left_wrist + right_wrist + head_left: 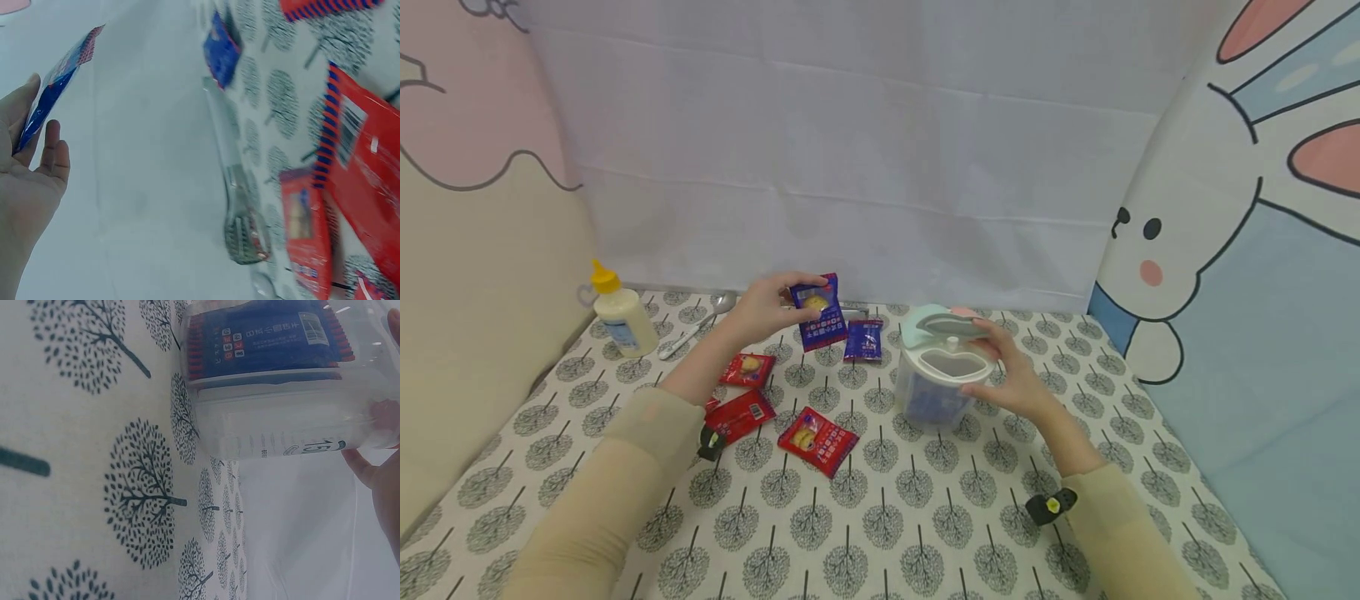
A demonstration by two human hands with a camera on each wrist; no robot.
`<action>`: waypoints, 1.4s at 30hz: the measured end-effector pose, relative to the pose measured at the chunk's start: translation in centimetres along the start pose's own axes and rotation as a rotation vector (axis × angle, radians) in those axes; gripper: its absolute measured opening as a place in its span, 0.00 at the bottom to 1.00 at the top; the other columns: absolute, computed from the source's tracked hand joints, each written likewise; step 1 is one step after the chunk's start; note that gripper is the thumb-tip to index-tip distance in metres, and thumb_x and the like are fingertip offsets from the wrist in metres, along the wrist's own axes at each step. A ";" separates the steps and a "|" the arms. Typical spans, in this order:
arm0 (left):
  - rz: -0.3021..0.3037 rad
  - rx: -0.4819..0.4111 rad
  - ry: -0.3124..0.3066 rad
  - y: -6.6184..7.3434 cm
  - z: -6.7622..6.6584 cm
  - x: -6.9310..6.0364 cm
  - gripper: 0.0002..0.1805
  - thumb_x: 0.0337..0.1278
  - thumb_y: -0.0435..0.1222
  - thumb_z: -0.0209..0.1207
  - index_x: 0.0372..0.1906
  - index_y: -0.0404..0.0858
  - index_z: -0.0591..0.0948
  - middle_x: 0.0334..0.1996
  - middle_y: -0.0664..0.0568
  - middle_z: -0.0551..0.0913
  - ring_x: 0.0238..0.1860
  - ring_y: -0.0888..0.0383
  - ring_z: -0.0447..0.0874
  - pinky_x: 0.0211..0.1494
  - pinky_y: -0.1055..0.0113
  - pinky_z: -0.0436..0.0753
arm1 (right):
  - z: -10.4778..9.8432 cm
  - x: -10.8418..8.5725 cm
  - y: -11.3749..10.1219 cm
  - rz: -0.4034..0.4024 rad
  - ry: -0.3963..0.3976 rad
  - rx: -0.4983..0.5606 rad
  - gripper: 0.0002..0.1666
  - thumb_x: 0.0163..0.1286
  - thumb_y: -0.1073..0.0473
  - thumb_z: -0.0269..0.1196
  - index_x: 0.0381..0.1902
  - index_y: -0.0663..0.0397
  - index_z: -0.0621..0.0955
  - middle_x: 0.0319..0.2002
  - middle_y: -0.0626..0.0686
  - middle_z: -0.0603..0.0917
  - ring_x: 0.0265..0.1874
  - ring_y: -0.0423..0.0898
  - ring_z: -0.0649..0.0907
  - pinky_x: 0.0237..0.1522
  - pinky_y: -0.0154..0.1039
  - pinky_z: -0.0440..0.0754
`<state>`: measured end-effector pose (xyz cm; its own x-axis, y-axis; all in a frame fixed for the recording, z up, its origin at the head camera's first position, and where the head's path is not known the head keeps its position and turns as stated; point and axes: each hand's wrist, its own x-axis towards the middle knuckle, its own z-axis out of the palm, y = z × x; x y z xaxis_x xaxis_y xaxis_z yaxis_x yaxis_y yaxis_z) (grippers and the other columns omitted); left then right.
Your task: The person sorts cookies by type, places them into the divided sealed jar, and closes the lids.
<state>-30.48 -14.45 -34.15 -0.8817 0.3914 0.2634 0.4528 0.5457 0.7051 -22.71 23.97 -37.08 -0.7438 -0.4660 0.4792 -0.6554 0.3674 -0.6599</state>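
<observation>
In the head view my left hand [767,310] pinches a blue biscuit packet [826,325] by its side, holding it above the back of the table. The left wrist view shows the same packet [55,90] edge-on between thumb and fingers. My right hand [1013,379] grips the top of a clear plastic container [925,392], with fingers at its raised lid flap [951,325] and thumb near the rim. One opening in the white top is uncovered. Inside, a blue packet [262,340] shows through the wall in the right wrist view.
Another blue packet [863,342] lies left of the container. Several red packets [818,442] are spread on the patterned cloth. A spoon [696,329] and a yellow-capped bottle [625,321] stand at the left; a slotted metal utensil [237,219] lies along the back curtain.
</observation>
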 end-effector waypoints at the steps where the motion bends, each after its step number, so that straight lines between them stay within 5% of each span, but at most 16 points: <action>1: 0.005 -0.010 -0.005 0.5 -0.1 0.0 0.26 0.53 0.42 0.66 0.59 0.52 0.76 0.59 0.53 0.75 0.43 0.54 0.76 0.43 0.60 0.80 | 0.0 0.0 0.0 -0.003 -0.001 0.004 0.57 0.42 0.76 0.72 0.67 0.64 0.54 0.60 0.70 0.70 0.57 0.31 0.72 0.64 0.64 0.60; 14: 0.097 -0.124 -0.005 6.3 -0.5 -0.2 0.27 0.54 0.33 0.64 0.60 0.53 0.75 0.60 0.52 0.74 0.45 0.54 0.81 0.46 0.63 0.84 | 0.2 0.2 -0.2 -0.012 0.009 -0.016 0.57 0.41 0.76 0.72 0.67 0.64 0.55 0.59 0.69 0.70 0.57 0.35 0.72 0.64 0.65 0.61; 19: 0.215 -0.185 0.012 8.7 0.2 -0.3 0.27 0.52 0.30 0.65 0.60 0.46 0.75 0.59 0.50 0.75 0.47 0.54 0.80 0.50 0.64 0.83 | 0.3 0.2 -0.4 0.001 0.014 -0.041 0.58 0.41 0.74 0.73 0.67 0.62 0.55 0.59 0.68 0.70 0.57 0.38 0.73 0.64 0.65 0.61; 29: 0.415 -0.223 0.010 11.5 4.1 0.2 0.26 0.47 0.27 0.67 0.55 0.41 0.77 0.53 0.51 0.78 0.47 0.58 0.80 0.47 0.72 0.82 | 0.4 0.3 -0.4 -0.004 0.017 -0.015 0.57 0.41 0.75 0.72 0.67 0.62 0.55 0.59 0.69 0.70 0.57 0.39 0.74 0.63 0.66 0.62; 36: 0.575 -0.202 0.076 11.6 7.7 1.1 0.25 0.44 0.25 0.67 0.52 0.38 0.76 0.49 0.49 0.78 0.48 0.58 0.79 0.47 0.73 0.82 | 0.3 0.3 -0.1 -0.030 0.001 -0.009 0.57 0.41 0.76 0.72 0.66 0.66 0.54 0.58 0.71 0.71 0.55 0.34 0.73 0.61 0.64 0.65; 42: 0.639 -0.174 0.138 10.9 10.2 1.6 0.24 0.43 0.23 0.67 0.49 0.38 0.76 0.47 0.49 0.78 0.49 0.57 0.78 0.47 0.76 0.81 | 0.4 0.3 0.1 -0.057 0.002 0.002 0.57 0.40 0.76 0.72 0.66 0.66 0.54 0.58 0.71 0.71 0.56 0.33 0.72 0.62 0.65 0.63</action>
<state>-25.59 -0.33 -32.75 -0.4621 0.4933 0.7370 0.8730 0.1067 0.4759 -22.90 23.56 -37.23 -0.7056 -0.4848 0.5167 -0.6962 0.3388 -0.6328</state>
